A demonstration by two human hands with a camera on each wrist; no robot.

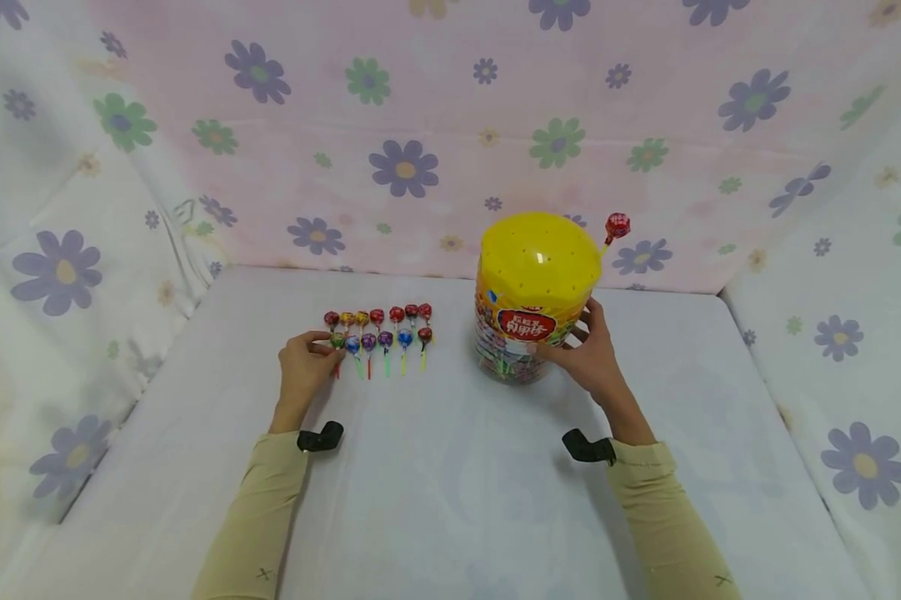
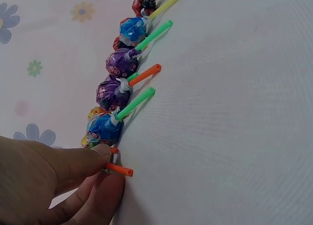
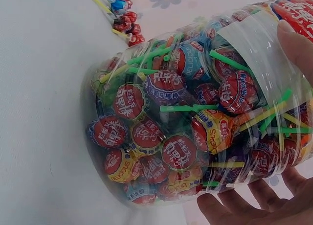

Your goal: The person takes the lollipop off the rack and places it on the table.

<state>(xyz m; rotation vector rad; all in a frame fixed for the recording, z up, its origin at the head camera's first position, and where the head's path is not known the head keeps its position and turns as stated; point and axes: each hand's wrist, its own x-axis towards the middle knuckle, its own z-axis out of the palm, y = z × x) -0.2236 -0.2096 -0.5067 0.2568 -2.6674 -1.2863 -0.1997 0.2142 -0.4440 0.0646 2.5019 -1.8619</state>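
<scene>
My left hand (image 1: 305, 367) pinches a green-wrapped lollipop (image 1: 337, 340) at the left end of the near row. Its orange-red stick (image 2: 121, 169) pokes out between thumb and fingers in the left wrist view. My right hand (image 1: 588, 354) grips the side of a large clear plastic jar (image 3: 142, 159), thumb in front and fingers behind. Many wrapped lollipops fill the jar, and a yellow lid (image 1: 540, 254) tops it. A red lollipop (image 1: 618, 225) juts up at the lid's right edge; how its stick is held there cannot be told.
Two rows of lollipops lie left of the jar: a far row with a red one (image 1: 377, 317) among others, and a near row with a blue one (image 1: 404, 337). They rest on a white-covered table (image 1: 450, 500). Flowered cloth (image 1: 450, 108) hangs behind and at both sides.
</scene>
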